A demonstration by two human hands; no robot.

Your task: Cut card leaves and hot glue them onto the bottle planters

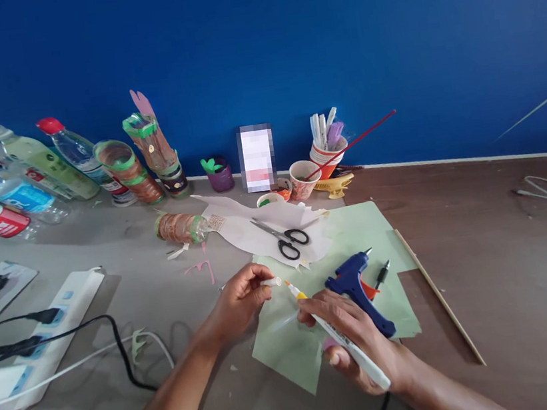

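Observation:
My left hand [243, 300] pinches a small white marker cap [272, 282] between thumb and fingers. Just to its right, my right hand [356, 335] grips a white marker [350, 349] whose orange tip points at the cap; the two are slightly apart. A bit of pink [329, 343] shows by the right palm, too hidden to name. Both hands hover above light green paper [292, 344]. Beside the right hand lie a blue glue gun [360, 291] and a black pen [381, 275]. Black-handled scissors [285, 237] rest on white paper [232, 220] beyond the hands.
Plastic bottles [32, 189] and decorated bottle pieces [131, 173] line the back left. Paper cups [304, 181] with markers stand at the back, near a blurred phone-like screen [257, 160]. A power strip [62, 327] with cables lies left; a wooden stick [439, 297] lies right.

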